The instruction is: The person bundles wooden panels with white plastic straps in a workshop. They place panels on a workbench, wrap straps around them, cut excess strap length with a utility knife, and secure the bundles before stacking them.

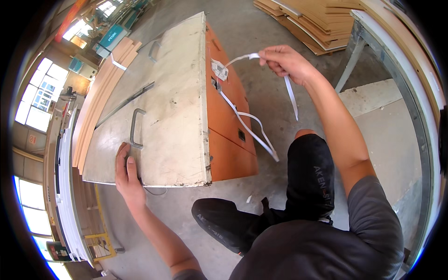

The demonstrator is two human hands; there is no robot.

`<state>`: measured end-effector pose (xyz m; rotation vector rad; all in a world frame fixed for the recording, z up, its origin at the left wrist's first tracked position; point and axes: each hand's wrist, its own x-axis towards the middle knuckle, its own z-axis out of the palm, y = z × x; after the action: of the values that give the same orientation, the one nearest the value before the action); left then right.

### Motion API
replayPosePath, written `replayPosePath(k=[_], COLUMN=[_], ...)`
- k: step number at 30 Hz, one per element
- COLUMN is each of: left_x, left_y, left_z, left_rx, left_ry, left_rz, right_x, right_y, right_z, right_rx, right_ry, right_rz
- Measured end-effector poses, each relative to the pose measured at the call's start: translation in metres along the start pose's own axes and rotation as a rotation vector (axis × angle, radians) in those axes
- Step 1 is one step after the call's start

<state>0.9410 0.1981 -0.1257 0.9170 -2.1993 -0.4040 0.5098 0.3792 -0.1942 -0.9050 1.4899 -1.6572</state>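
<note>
In front of me is an orange cabinet-like unit (228, 140) with a worn off-white top (175, 116). The top carries metal handles (134, 127) and a long narrow slot. My left hand (128, 175) lies on the top's near left edge, just below a handle, thumb apart from the fingers. Held out to the right of the unit, my right hand (282, 63) pinches a thin white strip (291, 95); one end hangs below the hand. The strip's other part runs toward a crumpled printed paper (219, 70) on the orange side. A second white strip (247, 127) loops down from an opening there.
Long wooden planks (105, 88) bound with a white band lie along the left of the top. A metal-framed table (396, 65) stands to the right. Stacked boards (317, 21) lie at the back right. A teal machine (111, 37) is at the back left.
</note>
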Motion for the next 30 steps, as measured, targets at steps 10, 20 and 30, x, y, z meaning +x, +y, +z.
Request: replayPosePath(k=[10, 20, 30], left_x=[0.024, 0.081, 0.085], left_y=[0.100, 0.171, 0.161], left_z=[0.018, 0.155, 0.168], left_rx=[-0.105, 0.362, 0.367], left_ry=[-0.150, -0.844, -0.766], left_rz=[0.504, 0.780, 0.830], right_x=[-0.076, -0.072, -0.065], right_y=[0.003, 0.026, 0.025], right_z=[0.041, 0.029, 0.056], right_rx=[-0.024, 0.010, -0.261], right_ry=[-0.215, -0.248, -0.078], right_rz=[-0.053, -0.119, -0.251])
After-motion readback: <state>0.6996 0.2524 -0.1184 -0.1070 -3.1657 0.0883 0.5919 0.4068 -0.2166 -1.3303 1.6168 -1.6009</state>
